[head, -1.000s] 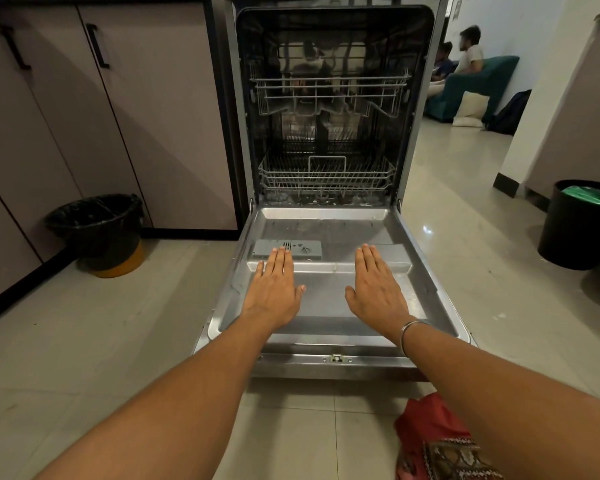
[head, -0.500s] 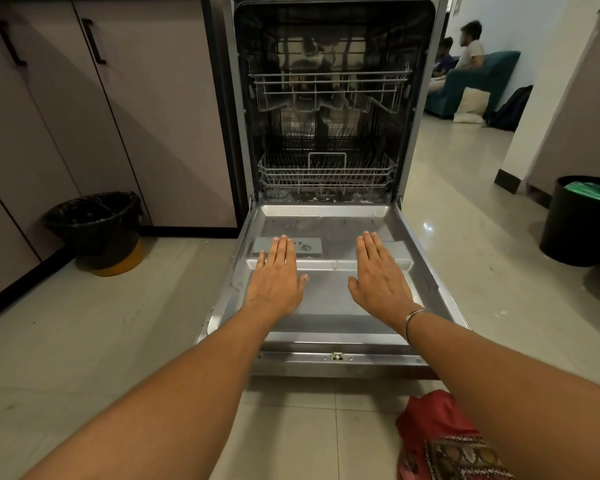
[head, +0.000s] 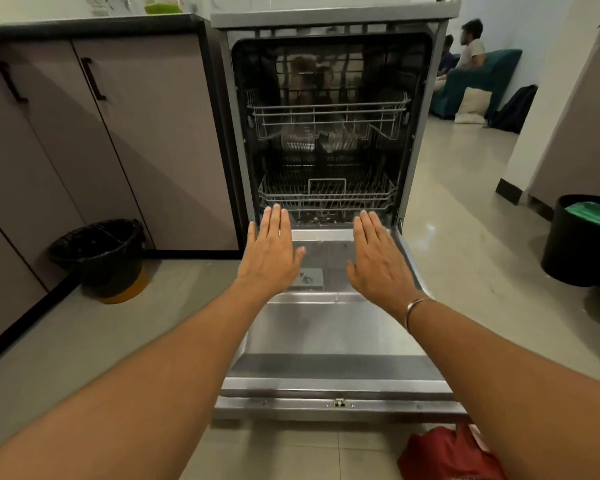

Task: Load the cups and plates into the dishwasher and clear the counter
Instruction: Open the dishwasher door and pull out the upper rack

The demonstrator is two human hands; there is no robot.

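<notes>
The dishwasher (head: 333, 15) stands open in front of me, its steel door (head: 326, 334) folded down flat toward me. Inside are an upper wire rack (head: 328, 114) and a lower wire rack (head: 326, 194); I see no dishes in either. My left hand (head: 269, 252) and my right hand (head: 378, 258) are stretched out palm down with straight fingers above the far part of the door, fingertips close to the lower rack's front. Neither hand holds anything. No cups or plates can be made out; blurred items lie on the counter (head: 94, 24) at top left.
Grey cabinets (head: 146, 133) line the left wall, with a black bin (head: 99, 256) at their foot. Another black bin (head: 582, 237) with green contents stands at right. Red cloth (head: 447, 452) lies on the floor by the door's near corner. People sit on a teal sofa (head: 478, 81) far right.
Both hands have reached forward from the middle of the door toward the lower rack. My view has tilted up, bringing the counter top into sight.
</notes>
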